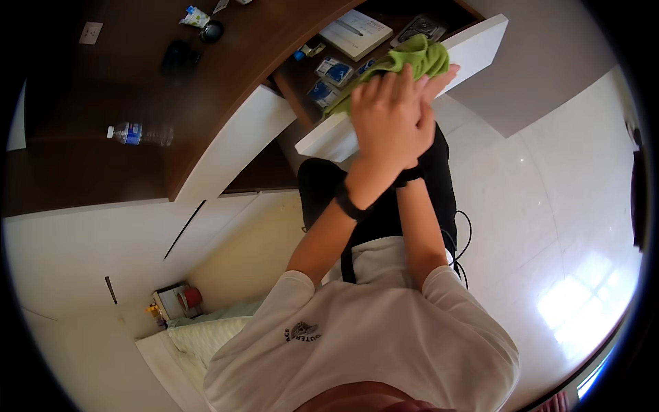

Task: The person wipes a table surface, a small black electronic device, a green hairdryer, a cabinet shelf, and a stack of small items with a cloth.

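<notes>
A green cloth (pixel 423 55) lies bunched along the top edge of the white drawer front (pixel 476 45). My left hand (pixel 389 117) grips it from above, fingers bent over the fabric. Beneath and beyond it, my right hand (pixel 446 81) rests against the cloth and the drawer front. Most of that hand is hidden by the left one, so its grip does not show. Inside the pulled-out drawer are a white box (pixel 356 34) with a pen-like picture, a clear plastic case (pixel 421 28) and several small blue-and-clear packages (pixel 334 71).
A brown desktop (pixel 216 103) curves along the left. On it are a plastic bottle (pixel 140 134), a round black object (pixel 211 32) and a white-green packet (pixel 195 17). My knees sit under the drawer; a black cable (pixel 467 226) hangs beside them over the pale floor (pixel 515 206).
</notes>
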`<state>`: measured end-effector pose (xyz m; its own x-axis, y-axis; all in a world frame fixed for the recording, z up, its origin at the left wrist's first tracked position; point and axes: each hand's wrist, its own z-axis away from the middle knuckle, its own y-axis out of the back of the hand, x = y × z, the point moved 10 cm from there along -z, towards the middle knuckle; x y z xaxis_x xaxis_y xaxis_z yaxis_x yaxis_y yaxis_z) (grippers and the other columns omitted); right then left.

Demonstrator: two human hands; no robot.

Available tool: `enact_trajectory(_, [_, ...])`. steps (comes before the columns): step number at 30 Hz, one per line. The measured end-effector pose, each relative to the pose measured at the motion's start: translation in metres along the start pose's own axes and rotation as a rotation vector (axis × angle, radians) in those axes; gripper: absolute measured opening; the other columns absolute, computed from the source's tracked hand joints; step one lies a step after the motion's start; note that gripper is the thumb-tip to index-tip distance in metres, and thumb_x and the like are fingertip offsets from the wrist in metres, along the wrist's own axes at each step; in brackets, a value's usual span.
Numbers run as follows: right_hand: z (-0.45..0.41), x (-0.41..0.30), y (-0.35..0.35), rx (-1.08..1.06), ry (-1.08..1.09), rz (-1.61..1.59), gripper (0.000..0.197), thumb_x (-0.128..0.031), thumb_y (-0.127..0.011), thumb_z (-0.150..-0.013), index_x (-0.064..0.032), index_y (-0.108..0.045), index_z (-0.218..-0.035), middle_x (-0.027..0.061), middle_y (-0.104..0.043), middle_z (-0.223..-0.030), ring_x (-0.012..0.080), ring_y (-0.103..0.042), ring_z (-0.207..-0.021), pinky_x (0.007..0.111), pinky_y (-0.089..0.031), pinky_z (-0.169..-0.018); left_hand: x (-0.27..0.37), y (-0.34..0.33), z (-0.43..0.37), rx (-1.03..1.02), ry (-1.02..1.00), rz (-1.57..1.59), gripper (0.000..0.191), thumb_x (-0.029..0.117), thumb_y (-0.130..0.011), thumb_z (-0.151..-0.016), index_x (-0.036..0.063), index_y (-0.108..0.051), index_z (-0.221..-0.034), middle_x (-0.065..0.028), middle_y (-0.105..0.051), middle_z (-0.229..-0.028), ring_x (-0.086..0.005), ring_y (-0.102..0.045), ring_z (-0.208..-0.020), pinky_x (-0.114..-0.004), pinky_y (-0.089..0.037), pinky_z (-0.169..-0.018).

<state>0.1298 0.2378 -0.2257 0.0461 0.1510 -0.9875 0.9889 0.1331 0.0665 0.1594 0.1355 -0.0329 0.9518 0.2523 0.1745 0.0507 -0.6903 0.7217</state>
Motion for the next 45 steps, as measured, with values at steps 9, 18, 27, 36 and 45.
enact_trajectory(9, [-0.072,-0.091,0.073,0.161,0.461,-0.134,0.072,-0.042,-0.032,-0.104,0.0034,-0.011,-0.155,0.0278,-0.006,-0.162,0.0438,-0.005,-0.151,0.051,-0.004,-0.121,-0.003,-0.034,-0.042,-0.003,0.035,0.238,0.036,0.025,-0.062,-0.084,-0.0038,-0.07,-0.105,-0.0227,-0.07,-0.089,-0.0389,-0.069,-0.079,-0.042,-0.055,-0.072])
enact_trajectory(18, [-0.052,-0.069,0.083,0.146,0.298,-0.227,0.068,-0.04,-0.035,-0.104,0.0027,-0.019,-0.153,0.0272,-0.01,-0.162,0.0433,-0.007,-0.15,0.052,-0.006,-0.121,0.022,-0.055,-0.051,0.11,-0.057,0.203,0.04,0.022,-0.063,-0.078,-0.0084,-0.07,-0.103,-0.0188,-0.07,-0.079,-0.0343,-0.068,-0.074,-0.044,-0.054,-0.071])
enact_trajectory(27, [-0.052,-0.061,0.087,0.091,0.238,-0.257,0.064,-0.038,-0.038,-0.103,0.0019,-0.026,-0.151,0.0265,-0.014,-0.161,0.0429,-0.01,-0.15,0.053,-0.008,-0.121,0.061,-0.117,-0.086,-0.046,-0.047,-0.017,0.054,0.028,-0.068,-0.078,-0.0083,-0.064,-0.117,-0.0208,-0.069,-0.092,-0.0322,-0.064,-0.086,-0.043,-0.05,-0.084])
enact_trajectory(36, [-0.01,-0.146,0.067,-0.098,0.631,0.131,0.061,-0.036,-0.041,-0.102,0.0012,-0.034,-0.149,0.0258,-0.018,-0.161,0.0424,-0.012,-0.15,0.053,-0.01,-0.12,-0.02,0.016,0.009,-0.125,0.141,-0.042,0.053,0.024,-0.067,-0.082,-0.0064,-0.058,-0.125,-0.019,-0.063,-0.107,-0.0345,-0.06,-0.094,-0.045,-0.047,-0.084])
enact_trajectory(45, [0.142,-0.216,0.011,-0.708,1.057,0.401,0.038,-0.017,-0.06,-0.085,-0.0027,-0.064,-0.12,0.0175,-0.057,-0.134,0.0321,-0.05,-0.131,0.053,-0.026,-0.116,-0.091,0.123,0.116,-0.153,0.433,0.014,0.056,0.01,-0.065,-0.083,-0.0067,-0.052,-0.134,-0.0242,-0.058,-0.119,-0.0401,-0.059,-0.106,-0.045,-0.047,-0.094])
